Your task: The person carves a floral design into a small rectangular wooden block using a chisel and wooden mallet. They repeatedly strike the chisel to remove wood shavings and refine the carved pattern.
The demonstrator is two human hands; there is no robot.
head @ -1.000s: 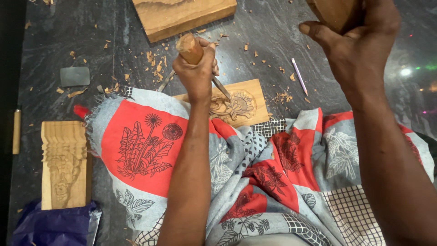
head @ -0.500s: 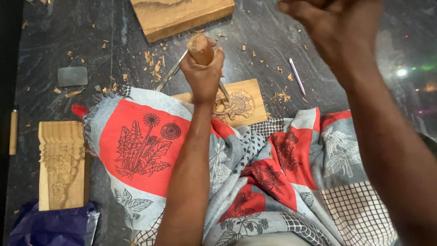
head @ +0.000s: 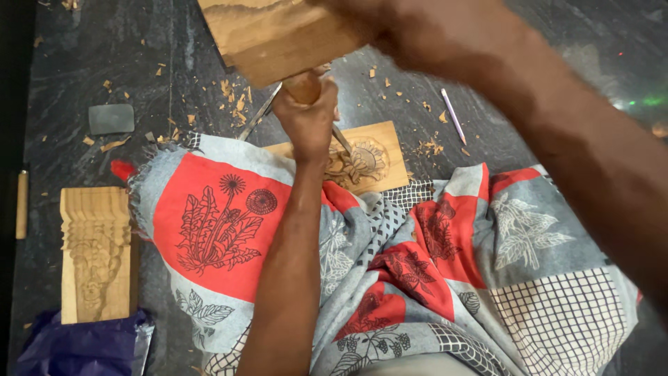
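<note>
The right hand (head: 445, 42), raised a second ago, has swung its blurred wooden mallet block (head: 278, 35) down onto the wooden-handled chisel (head: 306, 87). The left hand (head: 306, 118) stays clamped around it, blade on the flower-carved wooden panel (head: 369, 163).

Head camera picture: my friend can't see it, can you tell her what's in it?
A person's left hand grips a wooden-handled chisel on a small carved wood panel. The blurry right hand holds a wooden block above it. A red-and-grey patterned cloth covers the lap.
</note>
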